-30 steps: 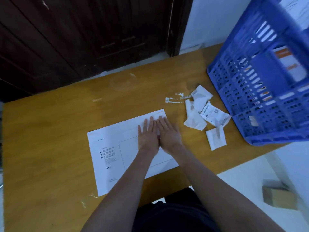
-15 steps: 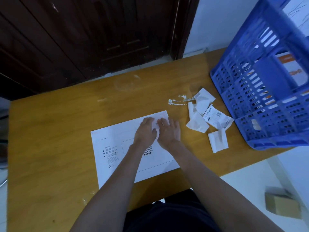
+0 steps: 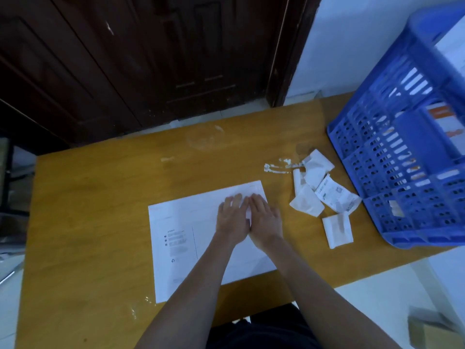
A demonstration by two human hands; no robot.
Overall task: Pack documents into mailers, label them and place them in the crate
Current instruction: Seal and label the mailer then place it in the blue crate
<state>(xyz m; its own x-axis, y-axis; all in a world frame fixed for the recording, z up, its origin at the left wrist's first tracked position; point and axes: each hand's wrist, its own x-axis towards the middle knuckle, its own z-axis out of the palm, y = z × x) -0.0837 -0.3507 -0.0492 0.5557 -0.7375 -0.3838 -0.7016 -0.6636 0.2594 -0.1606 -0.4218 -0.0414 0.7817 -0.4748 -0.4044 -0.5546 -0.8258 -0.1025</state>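
A dark wooden door [image 3: 151, 59] stands behind a yellow-brown counter [image 3: 88, 222]. A blue crate [image 3: 407, 172] sits tilted at the counter's right end, with white mailers showing through its slots. A white mailer [image 3: 181, 248] lies flat at the middle of the counter, printed side up. The left hand [image 3: 232, 220] and right hand [image 3: 264, 220] press side by side on its far right part, fingers laid flat and holding nothing. Crumpled white label backings [image 3: 317, 187] lie between the mailer and the crate.
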